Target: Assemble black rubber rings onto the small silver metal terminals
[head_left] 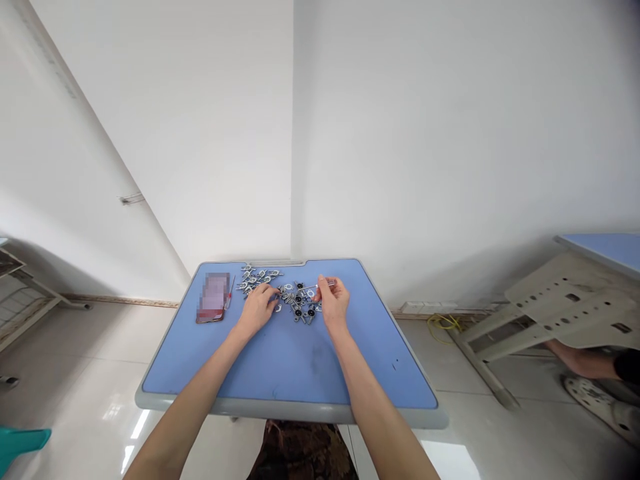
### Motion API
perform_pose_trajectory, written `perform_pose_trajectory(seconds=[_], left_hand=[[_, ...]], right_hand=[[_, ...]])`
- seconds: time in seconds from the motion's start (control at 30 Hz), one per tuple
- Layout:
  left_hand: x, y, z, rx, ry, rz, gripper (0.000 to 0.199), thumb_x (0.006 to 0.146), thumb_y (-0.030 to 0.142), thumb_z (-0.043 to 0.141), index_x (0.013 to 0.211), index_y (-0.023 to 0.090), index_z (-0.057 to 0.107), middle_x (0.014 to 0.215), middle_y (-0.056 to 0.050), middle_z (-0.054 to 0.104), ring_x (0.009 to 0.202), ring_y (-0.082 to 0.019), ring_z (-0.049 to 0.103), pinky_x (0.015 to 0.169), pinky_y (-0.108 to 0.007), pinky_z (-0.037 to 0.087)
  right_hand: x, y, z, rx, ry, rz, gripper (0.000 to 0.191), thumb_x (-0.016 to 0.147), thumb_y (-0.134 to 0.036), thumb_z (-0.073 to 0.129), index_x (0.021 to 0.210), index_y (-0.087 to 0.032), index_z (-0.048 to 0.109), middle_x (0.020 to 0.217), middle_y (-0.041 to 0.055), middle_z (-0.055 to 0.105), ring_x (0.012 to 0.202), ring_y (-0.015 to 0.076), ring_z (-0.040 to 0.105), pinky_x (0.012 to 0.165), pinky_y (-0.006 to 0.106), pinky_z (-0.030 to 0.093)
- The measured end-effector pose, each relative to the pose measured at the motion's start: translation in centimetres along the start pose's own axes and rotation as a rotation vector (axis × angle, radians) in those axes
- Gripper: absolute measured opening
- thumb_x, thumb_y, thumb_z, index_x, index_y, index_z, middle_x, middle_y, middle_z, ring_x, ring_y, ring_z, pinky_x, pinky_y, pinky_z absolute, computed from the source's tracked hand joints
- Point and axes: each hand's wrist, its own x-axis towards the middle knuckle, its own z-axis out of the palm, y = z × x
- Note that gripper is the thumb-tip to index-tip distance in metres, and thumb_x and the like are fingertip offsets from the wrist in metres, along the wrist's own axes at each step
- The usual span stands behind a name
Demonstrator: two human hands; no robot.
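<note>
Several small metal parts (304, 313), some with black round pieces, lie in a pile between my hands on the blue desk (280, 367). More metal parts (250, 276) are spread behind my left hand. At the left edge of the pile, my left hand (259, 307) has thumb and fingers curled around a small metal part, its shape mostly hidden. My right hand (332, 300) is closed on a thin screwdriver (311, 287), whose shaft points left over the pile.
On the desk's left lie a phone (214, 297) and another screwdriver (230, 293). A white wall (350, 133) stands behind. At the right are another desk (605, 247), a yellow cable (444, 325) and a person's leg (583, 359); a green stool (23, 441) is lower left.
</note>
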Motion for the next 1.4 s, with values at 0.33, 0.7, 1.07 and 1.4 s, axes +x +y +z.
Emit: perform_pose_trajectory(seconds=[0.33,0.7,1.07,1.4], left_hand=[[2.8,0.5,0.3,0.052,-0.094,-0.144,0.035,0.075,0.01,0.053,0.108,0.018,0.059,0.098,-0.006,0.062,0.087,-0.02,0.06,0.078,-0.03,0.045],[1.5,0.5,-0.4,0.05,-0.015,-0.078,0.021,0.083,0.015,0.056,0.103,0.018,0.059,0.095,-0.005,0.061,0.082,-0.017,0.059,0.075,-0.028,0.045],[-4.4,0.7,-3.2,-0.032,-0.181,0.241,0.023,0.088,0.014,0.05,0.108,0.022,0.058,0.098,-0.004,0.06,0.083,-0.016,0.059,0.075,-0.027,0.046],[-6.0,0.7,-2.5,-0.287,-0.194,0.219,0.043,0.08,0.004,0.051,0.119,0.023,0.056,0.093,-0.003,0.061,0.089,-0.016,0.056,0.083,-0.028,0.045]], right_hand=[[0.1,0.1,-0.1,0.019,0.008,0.018,0.03,0.069,-0.044,0.067,0.069,-0.02,0.049,0.046,-0.0089,0.047,0.038,0.0085,0.044,0.043,0.024,0.044],[0.2,0.1,-0.1,0.063,0.024,0.043,0.028,0.068,-0.041,0.067,0.069,-0.019,0.049,0.047,-0.0089,0.047,0.038,0.0076,0.044,0.044,0.023,0.044],[0.4,0.6,-0.2,0.071,0.006,0.064,0.028,0.067,-0.041,0.067,0.067,-0.02,0.048,0.047,-0.0086,0.048,0.038,0.0081,0.042,0.043,0.024,0.042],[0.3,0.8,-0.2,0.034,-0.022,0.081,0.026,0.067,-0.039,0.067,0.068,-0.02,0.05,0.046,-0.0087,0.047,0.037,0.0074,0.04,0.04,0.023,0.041]])
